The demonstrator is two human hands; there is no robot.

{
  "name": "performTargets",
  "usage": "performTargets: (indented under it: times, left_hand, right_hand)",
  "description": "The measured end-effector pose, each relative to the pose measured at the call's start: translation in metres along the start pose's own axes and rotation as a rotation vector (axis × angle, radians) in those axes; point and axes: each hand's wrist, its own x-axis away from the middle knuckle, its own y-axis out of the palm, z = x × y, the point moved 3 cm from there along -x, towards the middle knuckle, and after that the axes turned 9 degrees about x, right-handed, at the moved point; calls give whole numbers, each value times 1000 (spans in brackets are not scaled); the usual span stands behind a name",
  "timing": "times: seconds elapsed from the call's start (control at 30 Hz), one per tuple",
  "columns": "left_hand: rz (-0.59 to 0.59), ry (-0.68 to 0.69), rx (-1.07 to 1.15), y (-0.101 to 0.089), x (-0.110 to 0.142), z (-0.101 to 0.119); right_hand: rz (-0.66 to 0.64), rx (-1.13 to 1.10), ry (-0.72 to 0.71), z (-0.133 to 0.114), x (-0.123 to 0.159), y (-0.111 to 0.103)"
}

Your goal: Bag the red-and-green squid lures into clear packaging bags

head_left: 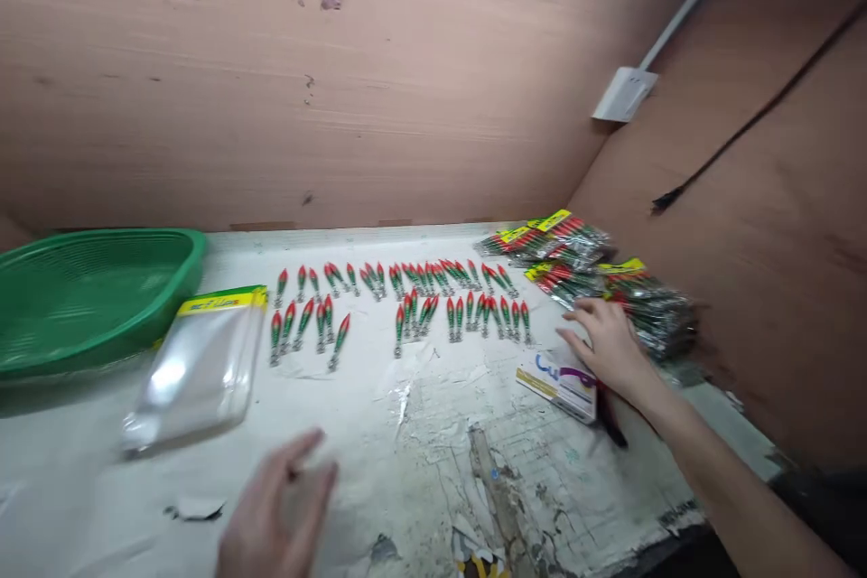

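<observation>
My left hand (pixel 276 510) is over the front of the table, slightly blurred, with thumb and fingers apart and nothing between them. My right hand (pixel 606 343) reaches over the right side, its fingers spread and holding nothing I can see. Just beyond it lie bagged packs of red and green squid jigs (pixel 654 312) with yellow headers. A printed card box (pixel 559 386) is below the right hand. Loose red-tipped squid jigs (pixel 340 341) lie in two rough rows across the middle. Clear plastic bags (pixel 200 366) with yellow headers are stacked left of the rows.
A green plastic basket (pixel 193 266) stands at the far left. More filled packs (pixel 552 239) are heaped at the back right. Something dark and red (pixel 610 420), partly hidden, lies beside the card box. The worn white tabletop (pixel 366 433) meets wooden walls; a black cable (pixel 751 122) hangs at right.
</observation>
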Motion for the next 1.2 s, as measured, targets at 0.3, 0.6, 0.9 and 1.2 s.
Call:
performTargets:
  times: [0.3, 0.6, 0.9, 1.2]
  left_hand:
    - [232, -461, -477, -114, -146, -55]
    - [381, -422, -310, -117, -138, -41]
    - [410, -430, 571, -95, -112, -4]
    - [155, -607, 1134, -15, -80, 7]
  right_hand:
    - [19, -207, -291, -61, 32, 5]
    - [33, -369, -388, -140, 33, -9]
    - [-509, -566, -287, -260, 15, 4]
    - [-666, -353, 49, -346, -34, 37]
